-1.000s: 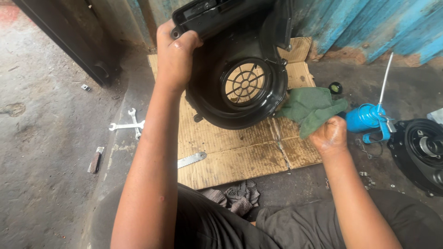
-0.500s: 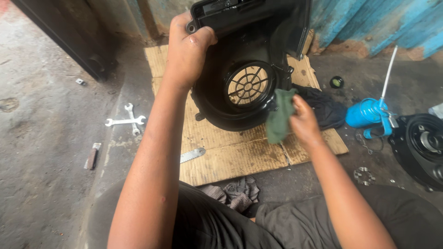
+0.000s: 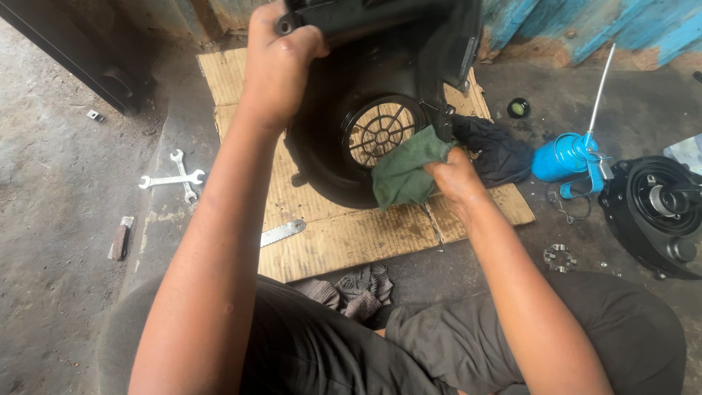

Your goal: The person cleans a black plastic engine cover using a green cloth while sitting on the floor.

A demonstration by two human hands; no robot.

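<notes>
Since a second ago, when the right hand [image 3: 455, 175] lay off at four o'clock, it has carried the bunched green rag [image 3: 404, 175] onto the black fan housing [image 3: 351, 157], which the left hand [image 3: 276, 62] grips at twelve, tilted on the cardboard [image 3: 329, 245], whose six o'clock strip lies open.

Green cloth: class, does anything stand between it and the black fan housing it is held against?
Nothing visible does. The right hand presses the green cloth straight onto the black fan housing beside its round grille; the left hand grips the housing's top.
</notes>
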